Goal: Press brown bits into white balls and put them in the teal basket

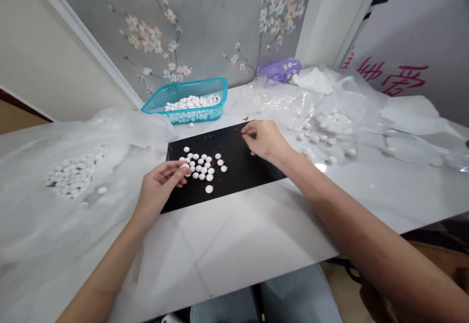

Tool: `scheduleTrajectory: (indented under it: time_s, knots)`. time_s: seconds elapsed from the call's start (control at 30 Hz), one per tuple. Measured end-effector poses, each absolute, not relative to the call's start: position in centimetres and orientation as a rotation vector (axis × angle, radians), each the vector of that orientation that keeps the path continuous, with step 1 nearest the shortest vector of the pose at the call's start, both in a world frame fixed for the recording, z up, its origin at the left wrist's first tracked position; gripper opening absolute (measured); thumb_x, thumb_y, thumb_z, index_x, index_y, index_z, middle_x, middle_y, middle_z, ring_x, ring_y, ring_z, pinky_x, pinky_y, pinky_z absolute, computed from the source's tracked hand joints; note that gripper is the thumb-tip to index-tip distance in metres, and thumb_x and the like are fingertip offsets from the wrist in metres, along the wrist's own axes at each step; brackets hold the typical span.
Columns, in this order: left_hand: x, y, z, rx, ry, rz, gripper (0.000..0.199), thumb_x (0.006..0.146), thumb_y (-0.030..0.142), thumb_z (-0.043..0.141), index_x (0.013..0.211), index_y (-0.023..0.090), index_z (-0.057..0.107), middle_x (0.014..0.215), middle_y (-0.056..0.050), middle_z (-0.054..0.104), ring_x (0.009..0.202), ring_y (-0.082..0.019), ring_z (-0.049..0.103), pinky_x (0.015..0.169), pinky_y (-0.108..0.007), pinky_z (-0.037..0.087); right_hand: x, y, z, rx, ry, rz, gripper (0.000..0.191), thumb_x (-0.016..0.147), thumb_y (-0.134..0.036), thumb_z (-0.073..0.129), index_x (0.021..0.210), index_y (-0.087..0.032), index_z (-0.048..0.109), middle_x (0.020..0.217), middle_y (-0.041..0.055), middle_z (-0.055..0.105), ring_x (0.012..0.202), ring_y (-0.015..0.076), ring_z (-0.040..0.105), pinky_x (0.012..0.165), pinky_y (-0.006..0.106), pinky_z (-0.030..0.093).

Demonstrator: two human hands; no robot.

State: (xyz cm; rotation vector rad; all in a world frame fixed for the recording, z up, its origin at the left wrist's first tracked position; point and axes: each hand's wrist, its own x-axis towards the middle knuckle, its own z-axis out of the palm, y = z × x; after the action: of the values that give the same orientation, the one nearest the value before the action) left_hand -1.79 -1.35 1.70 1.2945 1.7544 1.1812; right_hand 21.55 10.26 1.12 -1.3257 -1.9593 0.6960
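My left hand (163, 179) is at the left edge of a black mat (249, 171), its thumb and fingers closed on a small white ball (184, 167). Right beside it, several more white balls (203, 170) lie in a loose cluster on the mat, with small dark reddish-brown bits scattered among them. Over the mat's far right part, my right hand (266, 139) has thumb and fingertips pinched together. Whatever they hold, if anything, is too small to make out. A tiny brown piece (237, 130) lies just left of those fingertips, and a brown piece (209, 137) rests farther left.
Behind the mat stands a turquoise plastic basket (187, 116) filled with white balls. Clear plastic sheeting (120, 166) with white pieces covers the left side of the white table (227, 249). At right are more plastic bags (366, 103) with white pieces, and a purple packet (280, 70).
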Motion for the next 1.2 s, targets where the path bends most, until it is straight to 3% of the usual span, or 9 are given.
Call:
scheduleTrajectory:
  time_s: [0.17, 0.43, 0.63, 0.97, 1.2]
  knots:
    - [-1.6, -1.5, 1.3, 1.161, 1.627, 1.152, 0.033, 0.066, 0.036, 0.073, 0.093, 0.018, 0.065, 0.083, -0.004, 0.069, 0.065, -0.011, 0.057, 0.062, -0.022, 0.047, 20.8, 9.8, 0.7, -1.213, -2.072, 0.59, 0.013, 0.071, -0.006, 0.055, 0.076, -0.016, 0.062, 0.075, 0.0038, 0.068, 0.071, 0.0173, 0.063, 0.071, 0.027, 0.047]
    - [-1.5, -1.5, 1.1, 1.114, 1.559, 1.125, 0.029, 0.065, 0.033, 0.075, 0.088, 0.019, 0.065, 0.08, -0.002, 0.068, 0.062, -0.009, 0.055, 0.062, -0.02, 0.046, 19.2, 7.9, 0.7, -1.033, -1.965, 1.102, 0.007, 0.076, -0.011, 0.054, 0.079, -0.015, 0.06, 0.078, 0.0013, 0.068, 0.039, 0.0053, 0.052, 0.045, 0.018, 0.041]
    - [-1.4, -1.4, 1.2, 1.115, 1.573, 1.115, 0.032, 0.064, 0.034, 0.075, 0.089, 0.017, 0.064, 0.081, -0.004, 0.068, 0.061, -0.01, 0.054, 0.061, -0.022, 0.045, 19.1, 7.8, 0.7, -1.036, -2.041, 1.003, 0.004, 0.076, -0.015, 0.059, 0.072, -0.014, 0.059, 0.068, 0.0001, 0.063, 0.043, 0.0043, 0.05, 0.049, 0.017, 0.038]
    - [-1.6, -1.4, 1.3, 1.117, 1.573, 1.099, 0.033, 0.064, 0.035, 0.074, 0.09, 0.016, 0.064, 0.077, -0.004, 0.066, 0.066, -0.012, 0.056, 0.062, -0.023, 0.045, 18.9, 7.8, 0.5, -0.998, -1.94, 1.143, 0.004, 0.072, -0.01, 0.058, 0.074, -0.014, 0.059, 0.077, 0.0013, 0.064, 0.041, 0.003, 0.051, 0.044, 0.016, 0.039]
    - [-1.7, -1.3, 1.2, 1.131, 1.58, 1.089, 0.031, 0.066, 0.035, 0.073, 0.091, 0.017, 0.064, 0.079, -0.005, 0.068, 0.066, -0.013, 0.059, 0.062, -0.023, 0.046, 18.9, 7.9, 0.5, -1.034, -1.877, 1.154, 0.006, 0.077, -0.018, 0.06, 0.074, -0.014, 0.063, 0.063, -0.0004, 0.061, 0.039, 0.0042, 0.048, 0.041, 0.017, 0.039]
